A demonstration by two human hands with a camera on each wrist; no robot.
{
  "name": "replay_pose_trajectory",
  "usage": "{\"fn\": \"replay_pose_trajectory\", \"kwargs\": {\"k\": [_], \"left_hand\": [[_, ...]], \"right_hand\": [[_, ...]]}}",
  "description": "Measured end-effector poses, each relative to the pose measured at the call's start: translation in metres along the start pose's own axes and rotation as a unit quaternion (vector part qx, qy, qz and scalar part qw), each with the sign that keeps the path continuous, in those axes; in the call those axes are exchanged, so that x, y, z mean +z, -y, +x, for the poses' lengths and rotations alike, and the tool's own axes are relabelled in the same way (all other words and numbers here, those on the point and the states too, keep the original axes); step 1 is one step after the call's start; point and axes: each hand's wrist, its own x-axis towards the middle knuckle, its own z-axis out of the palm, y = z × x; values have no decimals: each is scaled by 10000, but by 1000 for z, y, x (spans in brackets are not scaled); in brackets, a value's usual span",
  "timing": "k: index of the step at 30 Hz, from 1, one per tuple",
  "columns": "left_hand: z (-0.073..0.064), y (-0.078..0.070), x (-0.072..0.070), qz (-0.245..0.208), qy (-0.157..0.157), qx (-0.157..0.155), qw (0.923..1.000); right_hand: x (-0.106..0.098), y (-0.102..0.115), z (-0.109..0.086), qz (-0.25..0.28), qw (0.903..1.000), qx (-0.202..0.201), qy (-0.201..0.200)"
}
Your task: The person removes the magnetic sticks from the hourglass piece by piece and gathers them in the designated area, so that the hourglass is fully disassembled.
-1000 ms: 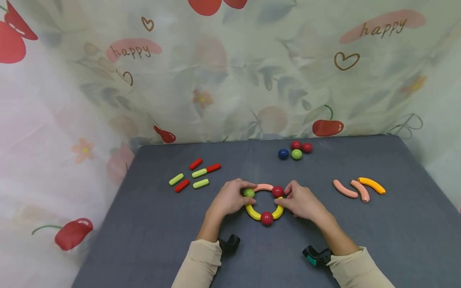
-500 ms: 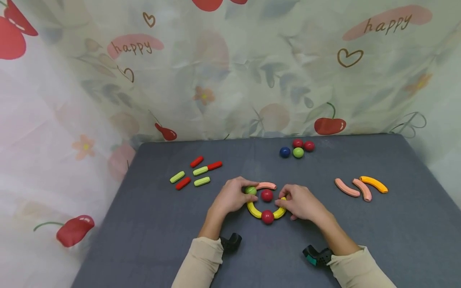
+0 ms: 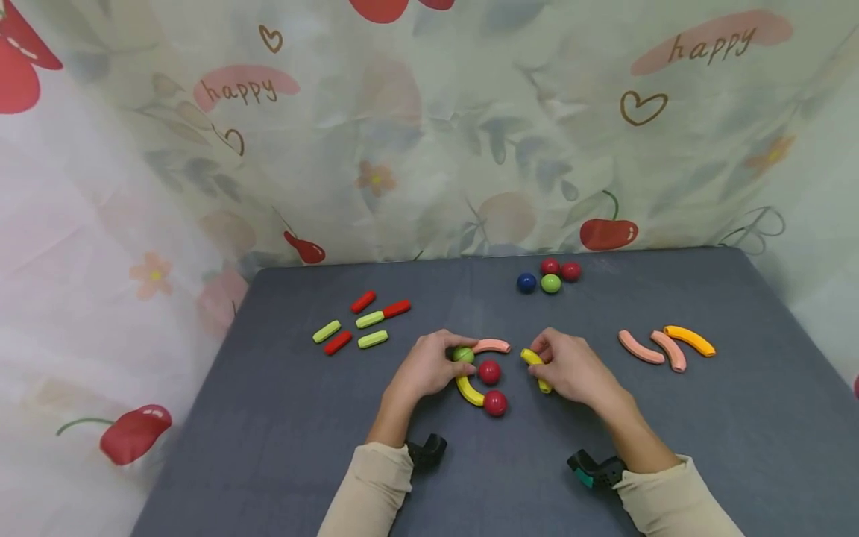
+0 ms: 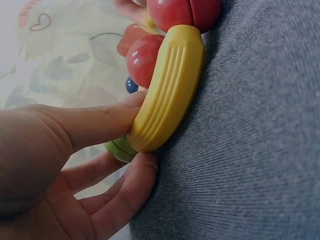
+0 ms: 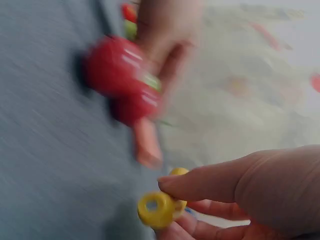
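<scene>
With thumb and fingers my left hand holds a green ball, joined to a pink curved stick at the top. A yellow curved stick runs down from that ball to a red ball; the left wrist view shows the thumb against this yellow stick. A second red ball lies loose inside the curve. To the right, my right hand pinches another yellow curved stick, apart from the rest. Its holed end shows in the right wrist view.
Several red and light green short sticks lie at the back left of the grey table. Blue, red and green balls sit near the back edge. Pink and orange curved sticks lie on the right. A patterned curtain hangs behind.
The ring has come apart. One red ball has left the right side and lies inside the curve. My right hand has pulled a yellow curved stick away to the right; the left hand stays.
</scene>
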Motion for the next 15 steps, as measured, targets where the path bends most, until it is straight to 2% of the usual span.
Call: {"fn": "replay_pose_trajectory", "kwargs": {"k": [3, 7, 11, 15], "left_hand": [[0, 1, -1, -15, 28, 18, 10000], [-2, 2, -3, -77, 51, 112, 9999], [-4, 5, -8, -216, 59, 135, 9997], [-5, 7, -12, -302, 28, 81, 9995]], "right_hand": [[-23, -14, -4, -94, 9993, -50, -351], [-45, -41, -12, -629, 9960, -67, -625], [-50, -69, -22, -1196, 9895, -262, -766], [-50, -87, -27, -1560, 9833, -450, -818]]}}
